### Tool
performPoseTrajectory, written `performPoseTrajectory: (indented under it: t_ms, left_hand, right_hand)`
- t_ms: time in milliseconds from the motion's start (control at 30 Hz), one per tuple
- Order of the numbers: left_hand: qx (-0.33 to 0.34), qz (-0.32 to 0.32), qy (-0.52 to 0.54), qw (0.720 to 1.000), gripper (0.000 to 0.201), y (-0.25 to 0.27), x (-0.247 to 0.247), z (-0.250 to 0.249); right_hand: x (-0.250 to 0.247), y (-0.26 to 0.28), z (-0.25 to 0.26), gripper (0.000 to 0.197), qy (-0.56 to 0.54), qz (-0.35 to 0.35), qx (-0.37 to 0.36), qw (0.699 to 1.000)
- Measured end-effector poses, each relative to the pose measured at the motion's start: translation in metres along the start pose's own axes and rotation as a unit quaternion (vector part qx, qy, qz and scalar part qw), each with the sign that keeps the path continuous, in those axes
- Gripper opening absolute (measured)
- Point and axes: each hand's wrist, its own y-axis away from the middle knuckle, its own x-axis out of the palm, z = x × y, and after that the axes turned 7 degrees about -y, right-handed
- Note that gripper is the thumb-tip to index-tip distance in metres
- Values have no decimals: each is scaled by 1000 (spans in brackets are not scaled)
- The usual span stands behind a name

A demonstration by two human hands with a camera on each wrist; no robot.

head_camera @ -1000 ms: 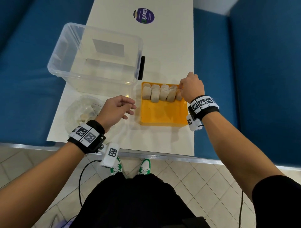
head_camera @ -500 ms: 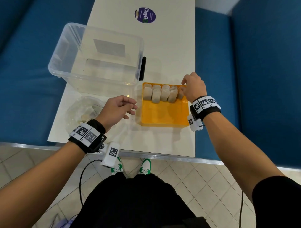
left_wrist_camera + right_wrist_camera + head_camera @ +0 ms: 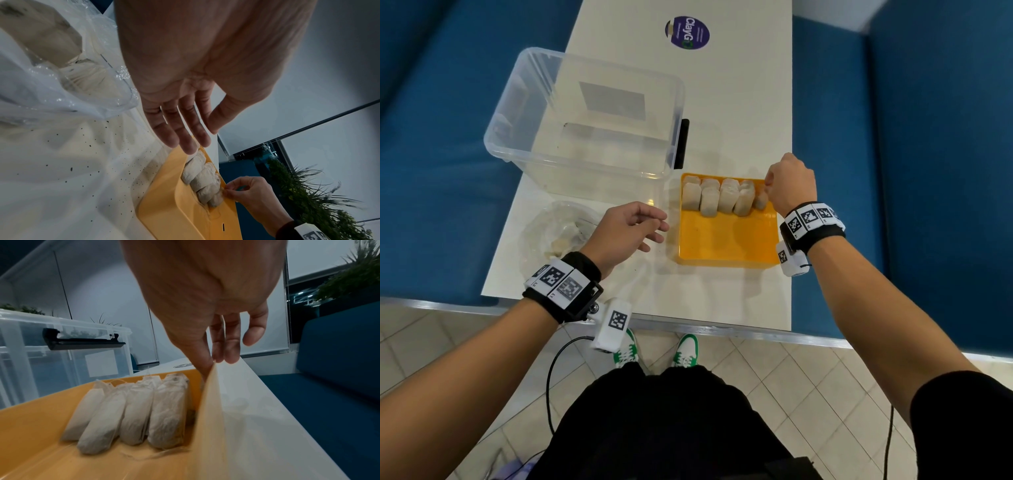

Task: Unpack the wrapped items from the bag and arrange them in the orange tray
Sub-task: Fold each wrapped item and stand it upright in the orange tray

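Trouble, as I judged it, lay mostly at the right edge of the orange tray. Your right hand had its thumb and fingertips pinched together at the tray's right wall, beside the last of the wrapped items. These stood in a row of five across the tray's upper end, touching one another, the fifth wedged low against the wall. If you pulled away sharply, a string or a corner of paper caught in that pinch could have tipped the row, or dragged the tray toward the table edge, which ran just beside it.

Your left hand hovered left of the tray, fingers relaxed and spread, gripping nothing. The bag lay at the left of the head view, partly under your wrist, with pale items inside. A careless reach into it could have scattered more of the dark specks already dotting the table in the left wrist view.

Whether your right fingers actually gripped the fifth item or only its string I could not tell: the tray wall hid the contact. The bag's count was unreadable through the crinkled plastic. The clear bin in the upper left looked empty, though glare blurred its floor.
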Motion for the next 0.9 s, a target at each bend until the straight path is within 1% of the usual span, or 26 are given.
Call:
performPoseTrajectory:
  t_ms: [133,500,733,900]
  left_hand:
    - [0,1,-2,1000,15,1,0,0]
    - [-1,5,-8,1000,16,1,2,2]
    - [1,7,-7,1000,16,1,3,1]
    - [-1,5,-4,1000,16,1,1,3]
  right_hand:
    - [1,2,1,16,18,0,-3,1000]
    - [-3,5,-14,8,-8,-23,-56,998]
    - [0,4,-12,8,-20,-22,-29,999]
    - [-2,4,-10,14,-35,-15,-16,999]
